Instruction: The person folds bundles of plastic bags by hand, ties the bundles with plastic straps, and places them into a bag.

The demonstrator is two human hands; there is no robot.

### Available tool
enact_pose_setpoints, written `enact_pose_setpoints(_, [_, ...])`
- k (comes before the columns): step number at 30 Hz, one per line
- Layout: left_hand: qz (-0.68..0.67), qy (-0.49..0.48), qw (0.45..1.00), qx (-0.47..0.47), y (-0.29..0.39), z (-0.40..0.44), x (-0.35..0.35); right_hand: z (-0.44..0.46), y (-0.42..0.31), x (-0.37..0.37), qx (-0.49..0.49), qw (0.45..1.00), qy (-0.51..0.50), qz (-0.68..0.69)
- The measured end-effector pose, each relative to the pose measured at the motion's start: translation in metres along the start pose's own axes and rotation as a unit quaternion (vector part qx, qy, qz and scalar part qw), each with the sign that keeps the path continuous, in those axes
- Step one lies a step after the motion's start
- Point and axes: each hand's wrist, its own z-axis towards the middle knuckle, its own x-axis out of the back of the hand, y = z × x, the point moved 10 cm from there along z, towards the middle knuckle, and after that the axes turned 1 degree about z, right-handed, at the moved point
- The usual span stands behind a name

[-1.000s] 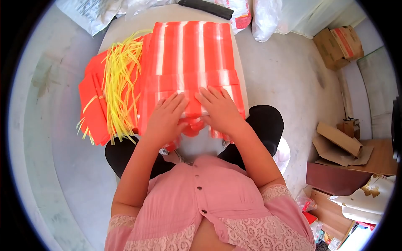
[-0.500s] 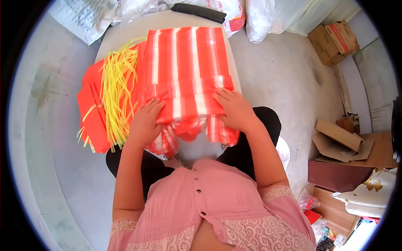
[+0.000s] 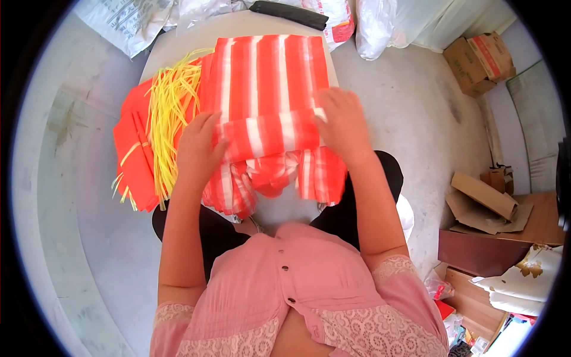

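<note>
A stack of red-and-white striped plastic bags [image 3: 270, 71] lies in front of me, its near part folded over into a band. My left hand [image 3: 201, 146] is at the band's left end, fingers bent and thumb against the plastic. At the right end, my right hand [image 3: 345, 122] grips the band's edge; its fingers are smeared by motion. Below the band, crumpled striped ends [image 3: 229, 190] hang toward my knees. Left of the stack, a bunch of yellow strips [image 3: 169, 113] rests on folded red plastic [image 3: 132, 154].
The stack is on a pale table [image 3: 229, 27], with a black roll [image 3: 288, 15] at its far end. White sacks [image 3: 128, 24] stand behind. On the right are a cardboard box [image 3: 476, 65], an opened carton [image 3: 485, 199] and a brown wooden cabinet [image 3: 476, 250].
Both hands have moved up and away from me, from lying flat on the near fold to its two ends. The band's near edge has shifted away from my body.
</note>
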Motion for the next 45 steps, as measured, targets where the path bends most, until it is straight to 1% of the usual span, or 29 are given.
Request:
enact_pose_setpoints(3, [0.043, -0.02, 0.991, -0.129, 0.043, -0.005, -0.025, -0.007, -0.048, -0.029, 0.09, 0.993, -0.058, 0.054])
enact_pose_setpoints(6, [0.044, -0.065, 0.987, -0.141, 0.054, -0.009, -0.06, -0.017, -0.066, -0.058, 0.101, 0.985, -0.117, 0.076])
enact_pose_setpoints(7, [0.043, -0.081, 0.985, -0.147, 0.055, -0.011, -0.069, -0.017, -0.067, -0.064, 0.102, 0.985, -0.118, 0.069])
enact_pose_setpoints(9, [0.051, -0.078, 0.985, -0.147, 0.055, -0.01, -0.076, -0.016, -0.065, -0.071, 0.104, 0.986, -0.119, 0.055])
enact_pose_setpoints(12, [0.056, -0.085, 0.983, -0.15, 0.047, -0.008, -0.089, -0.013, -0.058, -0.084, 0.089, 0.98, -0.164, 0.064])
enact_pose_setpoints(15, [0.041, -0.1, 0.985, -0.138, 0.035, -0.005, -0.091, -0.012, -0.045, -0.084, 0.072, 0.978, -0.181, 0.072])
enact_pose_setpoints(18, [0.032, -0.092, 0.986, -0.132, 0.024, -0.007, -0.085, -0.012, -0.023, -0.077, 0.05, 0.982, -0.184, 0.014])
enact_pose_setpoints(21, [0.05, -0.079, 0.988, -0.123, 0.007, -0.009, -0.081, -0.013, -0.015, -0.059, 0.079, 0.993, -0.09, 0.019])
enact_pose_setpoints(25, [0.064, -0.091, 0.99, -0.093, 0.002, -0.008, -0.069, -0.019, 0.006, -0.061, 0.016, 0.991, -0.131, -0.015])
enact_pose_setpoints(27, [0.091, -0.086, 0.988, -0.091, 0.006, -0.005, -0.059, -0.015, 0.009, -0.055, -0.007, 0.988, -0.152, -0.035])
enact_pose_setpoints(28, [0.104, -0.085, 0.987, -0.091, 0.009, -0.004, -0.053, -0.012, 0.007, -0.045, -0.011, 0.987, -0.148, -0.062])
enact_pose_setpoints(30, [0.089, -0.073, 0.989, -0.095, 0.027, -0.004, -0.032, -0.002, 0.0, -0.018, -0.018, 0.983, -0.14, -0.115])
enact_pose_setpoints(31, [0.081, -0.067, 0.99, -0.098, 0.038, -0.005, -0.021, 0.006, -0.008, 0.009, -0.017, 0.986, -0.084, -0.14])
enact_pose_setpoints(33, [-0.038, -0.086, 0.995, -0.024, 0.056, -0.005, 0.003, 0.017, -0.026, 0.062, -0.014, 0.982, 0.026, -0.186])
enact_pose_setpoints(34, [-0.098, -0.095, 0.991, 0.013, 0.061, -0.008, 0.006, 0.017, -0.033, 0.083, -0.006, 0.981, 0.105, -0.162])
enact_pose_setpoints(36, [-0.208, -0.149, 0.96, 0.112, 0.055, -0.016, -0.011, 0.008, -0.043, 0.119, 0.011, 0.959, 0.26, -0.109])
enact_pose_setpoints(37, [-0.261, -0.175, 0.936, 0.16, 0.052, -0.023, -0.021, 0.006, -0.039, 0.112, 0.011, 0.966, 0.249, -0.069])
enact_pose_setpoints(38, [-0.376, -0.194, 0.883, 0.205, 0.047, -0.034, -0.042, 0.0, -0.032, 0.098, 0.01, 0.971, 0.237, -0.029])
enact_pose_setpoints(39, [-0.484, -0.209, 0.813, 0.248, 0.041, -0.05, -0.075, -0.007, -0.026, 0.084, 0.009, 0.975, 0.224, 0.011])
enact_pose_setpoints(40, [-0.582, -0.22, 0.728, 0.288, 0.038, -0.066, -0.106, -0.016, -0.022, 0.065, -0.008, 0.984, 0.174, 0.04])
enact_pose_setpoints(42, [-0.648, -0.24, 0.622, 0.369, 0.03, -0.109, -0.161, -0.046, -0.01, 0.029, -0.055, 0.986, 0.132, 0.084])
enact_pose_setpoints(43, [-0.675, -0.247, 0.563, 0.407, 0.032, -0.128, -0.176, -0.062, -0.005, 0.011, -0.079, 0.985, 0.11, 0.107])
enact_pose_setpoints(45, [-0.685, -0.263, 0.545, 0.405, 0.04, -0.144, -0.181, -0.095, 0.005, -0.02, -0.112, 0.983, 0.045, 0.14])
